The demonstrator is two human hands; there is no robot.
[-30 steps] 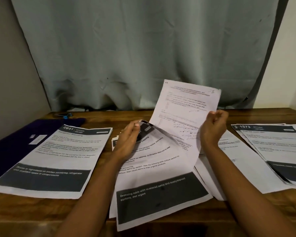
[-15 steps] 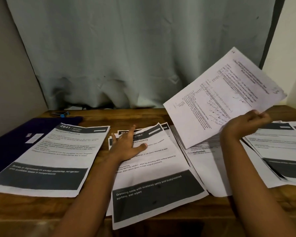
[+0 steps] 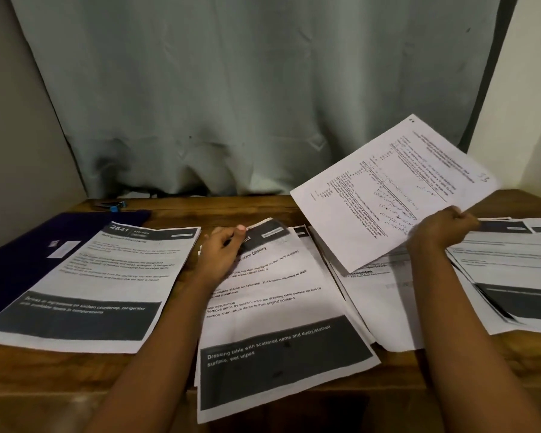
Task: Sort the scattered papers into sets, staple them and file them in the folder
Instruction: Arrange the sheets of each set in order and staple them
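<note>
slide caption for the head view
Right hand holds a hand-annotated white sheet aloft; left hand pinches a dark-banded printed page by its corner

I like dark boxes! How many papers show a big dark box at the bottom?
3: the left sheet, the middle sheet the left hand grips, the right pile's top sheet. The raised sheet in the right hand has none. Others may be hidden.

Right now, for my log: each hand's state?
Left hand: pinches the top of the middle white dark-banded printed sheet.
Right hand: holds the white handwritten paper sheet aloft.
</note>
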